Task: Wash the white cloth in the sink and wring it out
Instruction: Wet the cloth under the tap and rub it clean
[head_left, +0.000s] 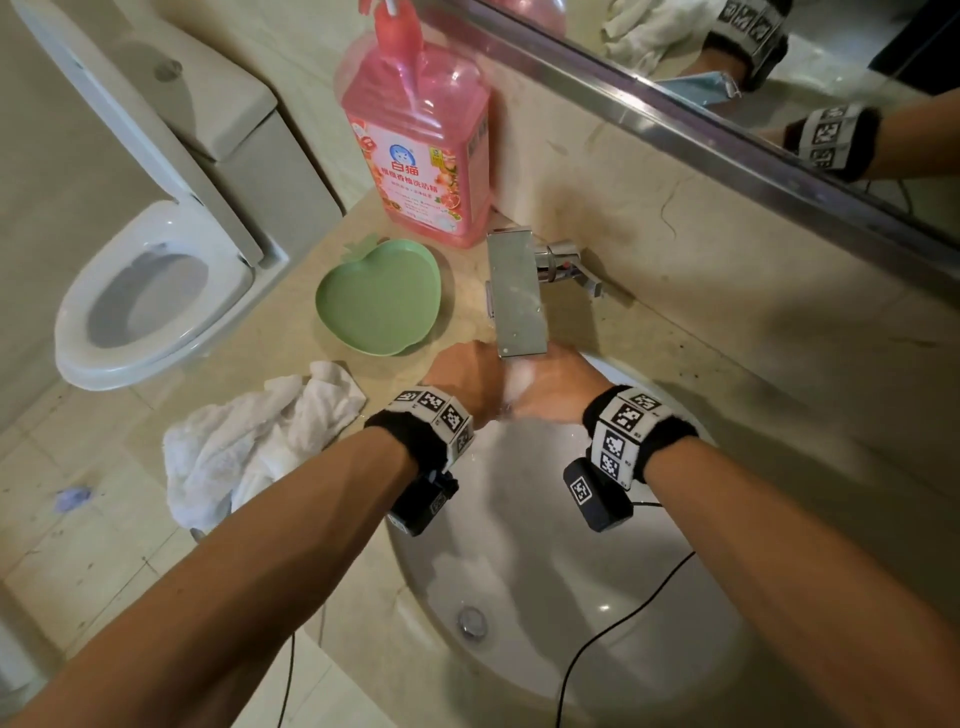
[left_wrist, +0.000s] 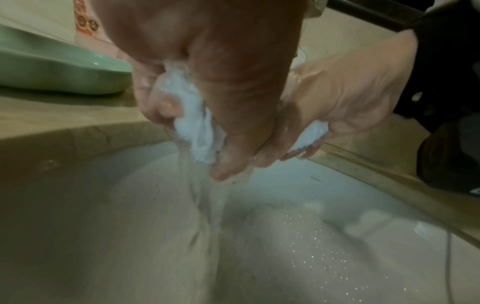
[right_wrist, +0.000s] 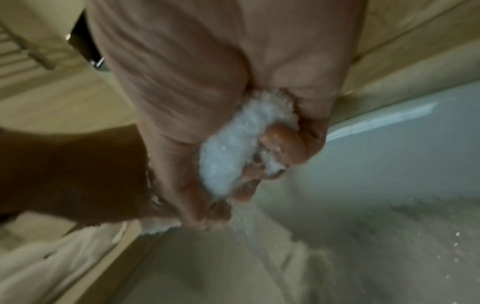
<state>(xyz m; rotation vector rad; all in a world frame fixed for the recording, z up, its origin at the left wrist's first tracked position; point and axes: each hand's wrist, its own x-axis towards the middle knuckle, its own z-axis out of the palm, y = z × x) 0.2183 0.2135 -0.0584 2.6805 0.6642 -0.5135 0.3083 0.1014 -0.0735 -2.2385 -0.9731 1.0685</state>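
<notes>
hands: left hand (head_left: 465, 376) and right hand (head_left: 558, 384) are both squeezing the white cloth (left_wrist: 197, 127), fingers curled tight round it
cloth spot: bunched between the fists under the faucet (head_left: 514, 296), over the sink (head_left: 545, 571), water running off it
nearby: green apple-shaped dish (head_left: 382, 299), pink detergent bottle (head_left: 421, 140), another white towel (head_left: 254, 441) lying on the counter (head_left: 701, 322)
blocking: the spout is hiding the knuckles

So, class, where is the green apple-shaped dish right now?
In the head view, the green apple-shaped dish sits on the beige counter, left of the steel tap, before the pink soap bottle.
</notes>
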